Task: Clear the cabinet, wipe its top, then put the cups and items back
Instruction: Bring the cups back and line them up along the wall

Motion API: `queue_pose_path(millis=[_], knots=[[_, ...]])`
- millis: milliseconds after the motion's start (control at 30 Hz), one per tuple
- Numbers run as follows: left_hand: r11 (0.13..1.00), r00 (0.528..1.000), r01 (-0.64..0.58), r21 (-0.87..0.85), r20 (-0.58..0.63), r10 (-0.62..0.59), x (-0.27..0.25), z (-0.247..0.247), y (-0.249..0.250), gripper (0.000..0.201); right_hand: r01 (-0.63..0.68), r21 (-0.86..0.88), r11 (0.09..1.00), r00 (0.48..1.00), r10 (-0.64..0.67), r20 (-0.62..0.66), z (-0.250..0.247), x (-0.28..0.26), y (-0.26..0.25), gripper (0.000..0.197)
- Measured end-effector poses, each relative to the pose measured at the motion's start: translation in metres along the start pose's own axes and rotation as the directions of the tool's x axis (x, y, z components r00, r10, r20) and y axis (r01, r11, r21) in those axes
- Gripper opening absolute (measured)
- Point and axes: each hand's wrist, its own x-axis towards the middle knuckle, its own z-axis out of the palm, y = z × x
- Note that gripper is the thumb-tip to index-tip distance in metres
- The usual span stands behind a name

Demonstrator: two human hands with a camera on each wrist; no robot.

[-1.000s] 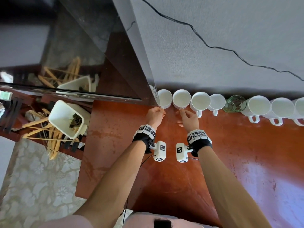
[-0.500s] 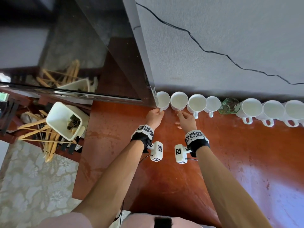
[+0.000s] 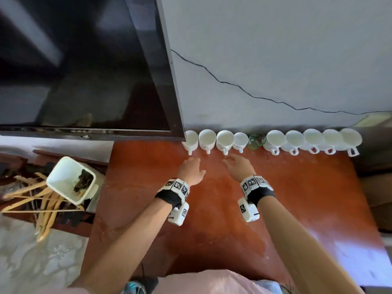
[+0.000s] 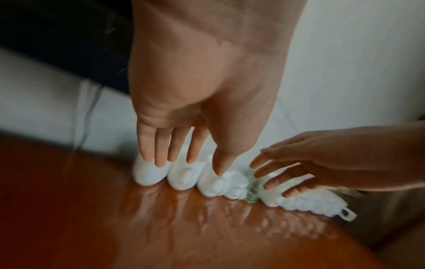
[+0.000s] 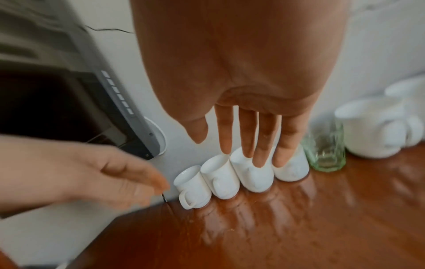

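Note:
A row of several white cups (image 3: pixel 206 139) stands along the wall on the red-brown cabinet top (image 3: pixel 212 209), handles toward me, with a green glass (image 3: pixel 256 141) in the middle of the row. My left hand (image 3: pixel 192 167) hovers just in front of the two leftmost cups (image 5: pixel 193 183), fingers straight, holding nothing. My right hand (image 3: pixel 235 165) hovers beside it, before the third and fourth cups (image 5: pixel 253 174), fingers spread and empty. In the left wrist view the left hand (image 4: pixel 179 156) shows its fingers hanging over blurred cups (image 4: pixel 184 174). The right wrist view shows the right hand (image 5: pixel 243 149) and the green glass (image 5: pixel 325 154).
A black TV screen (image 3: pixel 84 66) leans over the cabinet's left end, its corner above the leftmost cup. A black cable (image 3: pixel 244 90) runs across the wall. Left of the cabinet stand a white bin (image 3: pixel 70 179) and wooden hangers (image 3: pixel 40 211).
Both hands have let go of the two leftmost cups' handles and drawn back a little from the row, fingers now spread. The view has tilted up and right, showing more cups.

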Motion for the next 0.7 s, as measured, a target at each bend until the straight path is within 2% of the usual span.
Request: queue_pose_path(millis=[67,167,233,333,433,533,600,700], knots=[[0.989,0.991,-0.117,0.091,-0.056,0.122,-0.019,-0.008,0.026,0.052,0.038,-0.061,0.997,0.999,-0.039,-0.01,-0.02,-0.028,0.008,0.032],[0.936,0.946,-0.267,0.229,-0.122,0.3,-0.05,-0.018,0.078,0.06,0.038,-0.127,0.991,0.997,-0.046,-0.056,-0.061,-0.073,0.029,0.042],[0.902,0.912,-0.348,0.257,-0.13,0.389,-0.074,-0.021,0.121,0.067,0.004,-0.147,0.989,0.989,-0.025,-0.144,-0.094,-0.108,0.052,0.046],[0.824,0.835,-0.494,0.278,-0.112,0.539,-0.111,-0.015,0.192,0.073,-0.058,-0.168,0.984,0.951,0.003,-0.31,-0.144,-0.173,0.098,0.049],[0.691,0.71,-0.639,0.339,-0.087,0.699,-0.152,0.004,0.271,0.08,-0.169,-0.145,0.975,0.881,0.084,-0.465,-0.19,-0.251,0.154,0.055],[0.574,0.608,-0.729,0.373,-0.034,0.793,-0.195,0.042,0.352,0.091,-0.299,-0.13,0.945,0.792,0.17,-0.586,-0.225,-0.341,0.221,0.06],[0.496,0.546,-0.778,0.385,0.023,0.838,-0.226,0.076,0.404,0.095,-0.398,-0.088,0.913,0.714,0.248,-0.655,-0.239,-0.406,0.267,0.06],[0.351,0.422,-0.851,0.39,0.112,0.899,-0.279,0.138,0.475,0.095,-0.525,0.015,0.851,0.571,0.365,-0.735,-0.242,-0.507,0.332,0.058]])
